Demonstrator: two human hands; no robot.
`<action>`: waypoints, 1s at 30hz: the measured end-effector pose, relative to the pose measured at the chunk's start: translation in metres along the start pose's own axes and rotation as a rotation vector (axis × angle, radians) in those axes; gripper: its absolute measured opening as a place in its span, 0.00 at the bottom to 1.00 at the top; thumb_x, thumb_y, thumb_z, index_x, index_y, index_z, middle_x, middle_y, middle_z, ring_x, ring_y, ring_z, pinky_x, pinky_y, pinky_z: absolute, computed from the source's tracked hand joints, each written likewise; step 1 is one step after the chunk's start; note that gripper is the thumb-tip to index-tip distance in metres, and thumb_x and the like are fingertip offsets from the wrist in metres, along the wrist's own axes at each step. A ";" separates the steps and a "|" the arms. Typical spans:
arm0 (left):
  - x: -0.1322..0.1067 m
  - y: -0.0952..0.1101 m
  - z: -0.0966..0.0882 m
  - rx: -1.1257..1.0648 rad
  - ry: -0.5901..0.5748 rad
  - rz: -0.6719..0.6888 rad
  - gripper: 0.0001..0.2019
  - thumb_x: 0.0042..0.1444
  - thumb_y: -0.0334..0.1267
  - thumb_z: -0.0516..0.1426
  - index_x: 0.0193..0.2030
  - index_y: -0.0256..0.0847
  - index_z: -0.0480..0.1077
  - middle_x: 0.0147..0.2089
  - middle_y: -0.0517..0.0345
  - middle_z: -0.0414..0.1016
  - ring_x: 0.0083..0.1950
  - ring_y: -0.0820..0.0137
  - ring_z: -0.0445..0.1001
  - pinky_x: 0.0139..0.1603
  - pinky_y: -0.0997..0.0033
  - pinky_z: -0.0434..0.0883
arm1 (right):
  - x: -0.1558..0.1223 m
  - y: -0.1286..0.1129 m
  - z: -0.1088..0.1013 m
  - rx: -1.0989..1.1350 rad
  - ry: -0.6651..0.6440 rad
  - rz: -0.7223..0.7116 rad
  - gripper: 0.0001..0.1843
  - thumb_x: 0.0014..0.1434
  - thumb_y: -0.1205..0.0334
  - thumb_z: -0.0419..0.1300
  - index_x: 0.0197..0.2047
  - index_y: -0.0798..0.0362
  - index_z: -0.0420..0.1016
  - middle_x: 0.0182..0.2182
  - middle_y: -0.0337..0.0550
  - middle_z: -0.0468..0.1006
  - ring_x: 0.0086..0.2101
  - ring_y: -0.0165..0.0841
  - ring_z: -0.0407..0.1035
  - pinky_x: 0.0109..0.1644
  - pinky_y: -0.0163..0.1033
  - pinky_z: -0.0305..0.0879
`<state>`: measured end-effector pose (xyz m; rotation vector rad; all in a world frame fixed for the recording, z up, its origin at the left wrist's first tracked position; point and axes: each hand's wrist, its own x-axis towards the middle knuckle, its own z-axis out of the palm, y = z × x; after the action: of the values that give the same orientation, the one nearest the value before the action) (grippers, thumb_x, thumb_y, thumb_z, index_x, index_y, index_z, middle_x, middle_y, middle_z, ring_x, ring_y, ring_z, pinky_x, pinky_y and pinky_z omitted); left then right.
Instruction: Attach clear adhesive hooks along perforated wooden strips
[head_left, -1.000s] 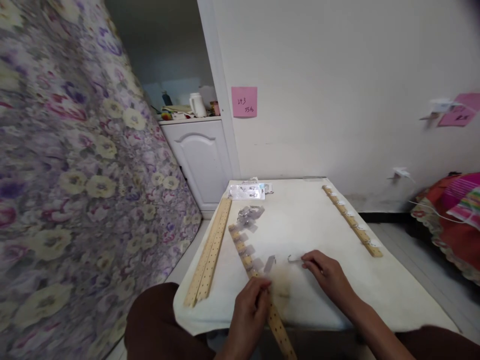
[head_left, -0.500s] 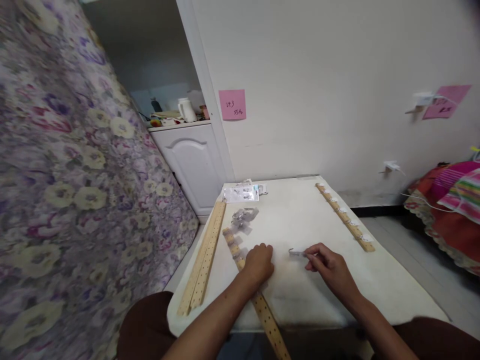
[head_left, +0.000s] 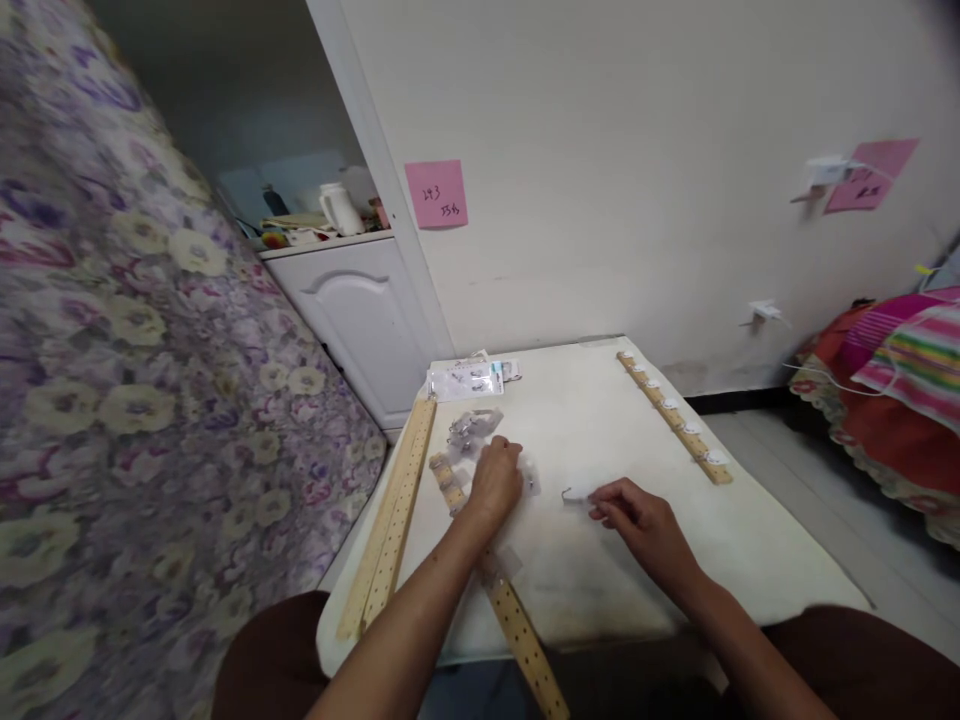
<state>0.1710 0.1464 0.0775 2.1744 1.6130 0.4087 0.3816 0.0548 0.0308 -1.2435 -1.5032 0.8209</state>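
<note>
My left hand [head_left: 495, 482] lies with curled fingers over a wooden strip with holes [head_left: 517, 630] that runs across the white table [head_left: 615, 580]; what its fingers hold is hidden. Clear plastic tabs sit along that strip near the hand. My right hand [head_left: 634, 518] pinches a small metal hook [head_left: 573, 494] flat on the table. A pile of clear hook pieces [head_left: 472, 428] lies just beyond my left hand.
Two wooden strips [head_left: 390, 520] lie side by side at the table's left edge. Another strip with white pieces [head_left: 671, 415] lies at the far right. A clear packet [head_left: 465, 380] sits at the back. A floral cloth [head_left: 135, 350] hangs left; a white cabinet [head_left: 360, 320] stands behind.
My left hand has moved forward along the wooden strip toward the pile of clear pieces. My right hand keeps the metal hook in nearly the same spot. The view has shifted right.
</note>
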 end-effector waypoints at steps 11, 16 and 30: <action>-0.085 0.017 0.020 -0.899 -0.193 -0.100 0.19 0.57 0.36 0.49 0.55 0.38 0.64 0.51 0.48 0.70 0.40 0.69 0.78 0.39 0.69 0.73 | -0.011 -0.017 0.011 -0.088 -0.108 -0.404 0.06 0.61 0.67 0.53 0.38 0.50 0.71 0.41 0.47 0.76 0.44 0.35 0.71 0.44 0.39 0.70; -0.105 0.014 0.023 -1.274 -0.119 -0.201 0.20 0.42 0.36 0.64 0.45 0.38 0.70 0.39 0.56 0.74 0.37 0.71 0.75 0.38 0.73 0.68 | -0.019 -0.020 0.021 -0.045 -0.184 -0.425 0.07 0.60 0.70 0.53 0.38 0.50 0.70 0.42 0.46 0.75 0.45 0.35 0.70 0.47 0.41 0.69; -0.162 -0.010 0.050 -1.145 0.132 -0.215 0.19 0.44 0.40 0.63 0.44 0.41 0.67 0.33 0.61 0.74 0.34 0.72 0.71 0.35 0.74 0.66 | -0.041 -0.017 0.072 0.485 -0.473 0.291 0.18 0.53 0.52 0.62 0.43 0.51 0.65 0.24 0.30 0.67 0.18 0.25 0.66 0.22 0.33 0.65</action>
<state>0.1384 -0.0130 0.0296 1.1101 1.1602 1.0858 0.3073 0.0170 0.0151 -0.9449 -1.3682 1.6544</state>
